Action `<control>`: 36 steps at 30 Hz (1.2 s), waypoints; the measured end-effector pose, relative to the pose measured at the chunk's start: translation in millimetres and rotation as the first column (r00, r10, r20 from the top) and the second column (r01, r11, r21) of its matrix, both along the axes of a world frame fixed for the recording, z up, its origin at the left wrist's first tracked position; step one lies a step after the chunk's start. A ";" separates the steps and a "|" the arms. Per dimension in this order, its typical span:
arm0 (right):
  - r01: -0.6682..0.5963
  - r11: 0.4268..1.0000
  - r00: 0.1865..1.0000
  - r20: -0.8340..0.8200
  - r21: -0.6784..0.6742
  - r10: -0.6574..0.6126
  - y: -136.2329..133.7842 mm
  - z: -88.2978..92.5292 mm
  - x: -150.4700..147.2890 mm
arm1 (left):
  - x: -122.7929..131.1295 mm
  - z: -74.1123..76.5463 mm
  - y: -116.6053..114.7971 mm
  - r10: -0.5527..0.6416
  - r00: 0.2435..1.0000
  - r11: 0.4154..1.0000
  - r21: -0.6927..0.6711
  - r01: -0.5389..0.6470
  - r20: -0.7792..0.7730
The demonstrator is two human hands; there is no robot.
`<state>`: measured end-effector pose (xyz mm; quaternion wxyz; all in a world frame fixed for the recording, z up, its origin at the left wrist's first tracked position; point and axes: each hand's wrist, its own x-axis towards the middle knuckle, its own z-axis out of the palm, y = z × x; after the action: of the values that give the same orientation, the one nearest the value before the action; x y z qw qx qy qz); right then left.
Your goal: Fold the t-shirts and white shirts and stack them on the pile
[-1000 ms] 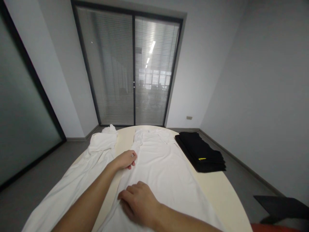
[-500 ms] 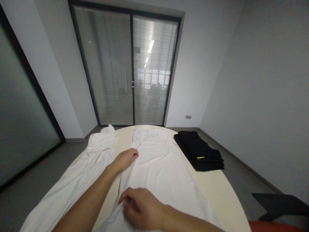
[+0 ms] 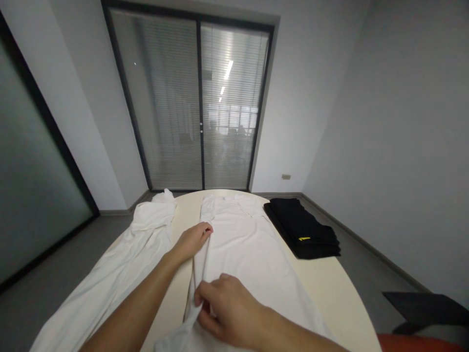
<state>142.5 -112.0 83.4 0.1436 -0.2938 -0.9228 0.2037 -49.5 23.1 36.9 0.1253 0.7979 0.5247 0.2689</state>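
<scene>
A white shirt (image 3: 249, 254) lies spread lengthwise on the table, its left edge lifted and turned inward. My left hand (image 3: 194, 239) pinches that edge about halfway up. Lower down, nearer the camera, my right hand (image 3: 227, 308) grips the same edge between thumb and fingers, with cloth bunched below it. A narrow fold of fabric runs between the two hands. The far end of the shirt, with what look like sleeves folded in, lies flat near the back of the table.
More white cloth (image 3: 146, 244) drapes along the table's left side. A stack of folded black garments (image 3: 300, 230) with a yellow mark sits at the right. The pale table (image 3: 340, 293) has a curved edge. A black and orange chair (image 3: 428, 313) stands at lower right.
My right hand has moved up and to the right, pulling the shirt's left edge inward. My left hand has shifted slightly the same way, and a fold now stands along the edge.
</scene>
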 end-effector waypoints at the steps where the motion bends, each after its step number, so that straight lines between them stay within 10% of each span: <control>1: -0.009 0.999 0.999 0.032 0.032 0.008 0.0 5.8 4.4 | 1.5 -0.5 -0.3 0.002 1.000 1.000 0.005 -0.002 0.011; 7: -0.091 0.984 0.926 0.376 0.152 0.027 5.1 12.1 20.6 | 7.1 -10.2 -1.8 -0.038 0.998 0.999 -0.025 0.037 -0.044; 14: -0.375 0.910 0.917 0.213 0.177 0.336 6.0 -12.4 16.4 | 8.2 -13.2 -2.6 -0.074 0.996 0.997 -0.038 0.073 -0.046; 21: -0.509 0.848 0.853 0.044 -0.146 0.520 7.8 -1.4 20.4 | 16.6 -7.9 -5.5 0.014 0.999 0.999 0.039 -0.013 -0.031; 36: -0.372 0.822 0.895 0.069 -0.431 0.441 2.6 -14.1 23.9 | 21.0 -20.8 -6.6 -0.105 0.987 0.993 0.032 0.110 -0.120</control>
<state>166.4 -109.4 69.3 -0.0448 -0.1291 -0.9099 0.3918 -28.5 16.5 16.2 0.0930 0.8418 0.4823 0.2238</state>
